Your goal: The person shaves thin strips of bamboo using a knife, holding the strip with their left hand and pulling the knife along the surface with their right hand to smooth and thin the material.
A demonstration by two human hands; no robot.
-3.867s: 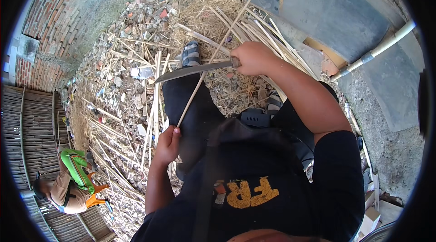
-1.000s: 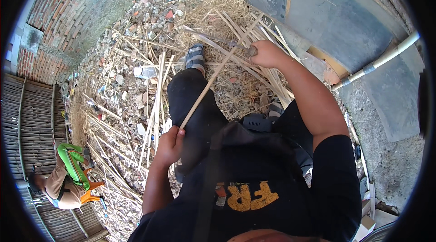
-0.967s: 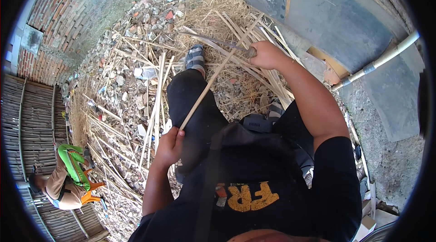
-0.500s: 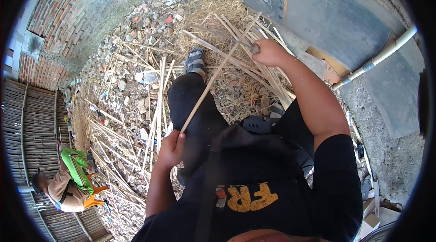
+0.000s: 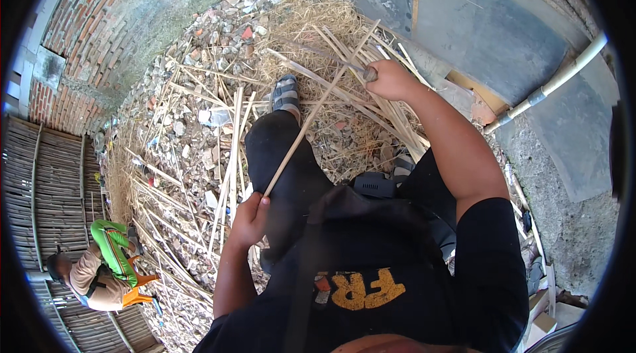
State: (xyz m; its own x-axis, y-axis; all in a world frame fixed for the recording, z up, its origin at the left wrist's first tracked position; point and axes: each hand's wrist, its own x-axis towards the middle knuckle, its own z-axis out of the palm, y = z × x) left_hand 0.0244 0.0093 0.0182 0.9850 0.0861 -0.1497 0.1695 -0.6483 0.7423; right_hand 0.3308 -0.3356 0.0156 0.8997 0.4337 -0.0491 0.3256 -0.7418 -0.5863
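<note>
My left hand (image 5: pixel 250 220) is closed around the lower end of a long, thin bamboo strip (image 5: pixel 299 137), thumb along it. The strip slants up to the right across my dark trouser leg and over the ground. My right hand (image 5: pixel 392 81) grips the handle of a long-bladed knife (image 5: pixel 370 74). Its thin, dark blade points left and crosses the strip near the upper end; whether the edge touches it is hard to tell. Beneath my right hand lies a bundle of split bamboo strips (image 5: pixel 396 117).
Rubble (image 5: pixel 192 134) strewn with loose strips covers the ground to the left. Dry shavings (image 5: pixel 315 11) are heaped ahead. Grey panels (image 5: pixel 490 28) and a pale pole (image 5: pixel 563 78) stand at right. Another person (image 5: pixel 106 273) sits on an orange chair at lower left.
My right hand and the knife have shifted slightly down and left along the strip. My left hand keeps its hold, nearly still.
</note>
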